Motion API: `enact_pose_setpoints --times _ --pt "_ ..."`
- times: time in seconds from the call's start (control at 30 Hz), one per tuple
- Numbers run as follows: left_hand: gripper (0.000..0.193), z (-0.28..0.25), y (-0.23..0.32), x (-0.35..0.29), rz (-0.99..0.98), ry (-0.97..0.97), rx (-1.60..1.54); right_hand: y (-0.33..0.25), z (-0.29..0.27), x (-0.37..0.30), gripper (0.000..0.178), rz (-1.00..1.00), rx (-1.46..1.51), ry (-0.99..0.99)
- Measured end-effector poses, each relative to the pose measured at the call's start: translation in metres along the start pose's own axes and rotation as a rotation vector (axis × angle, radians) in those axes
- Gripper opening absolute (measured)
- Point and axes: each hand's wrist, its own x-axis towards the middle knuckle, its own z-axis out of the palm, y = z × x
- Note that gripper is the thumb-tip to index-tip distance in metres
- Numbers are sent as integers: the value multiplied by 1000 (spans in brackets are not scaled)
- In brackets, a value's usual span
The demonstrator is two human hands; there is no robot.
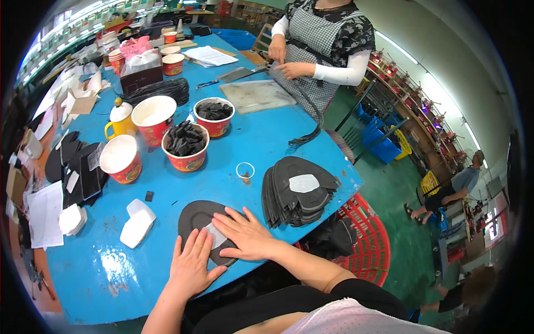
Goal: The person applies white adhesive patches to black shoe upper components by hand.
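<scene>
Evidently pressing a white patch (pixel 216 236) onto a black shoe piece (pixel 196 218) at the blue table's (pixel 267 142) near edge, both the left hand (pixel 192 266) and right hand (pixel 245 235) lie flat with fingers spread, holding nothing, and firm, even smoothing seems needed next.

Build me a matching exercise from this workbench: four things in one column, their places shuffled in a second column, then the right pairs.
Things
1. dark flat piece
2. stack of dark pieces
3. yellow mug
4. small clear ring

Places
A. by the blue table's right edge, a white patch on top
B. under both hands, left hand and right hand pressing flat
C. left of the red bowl with a white inside
D. on bare table between the bowl of dark bits and the stack

Pairs: 1-B, 2-A, 3-C, 4-D
</scene>
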Motion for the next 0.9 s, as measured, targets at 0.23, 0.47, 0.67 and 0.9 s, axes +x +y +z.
enact_pose_setpoints --times 0.23,0.47,0.67,0.9 --pt "77 4 -2 -2 20 31 -34 1 5 -1 75 -20 -13 41" --pt "75 6 0 -1 37 70 -19 1 6 -3 75 -11 -24 49" --pt "74 8 -3 -3 51 85 -5 1 9 -2 77 11 -23 75" --pt "74 10 -5 -1 52 78 -13 2 9 0 77 6 -35 69"
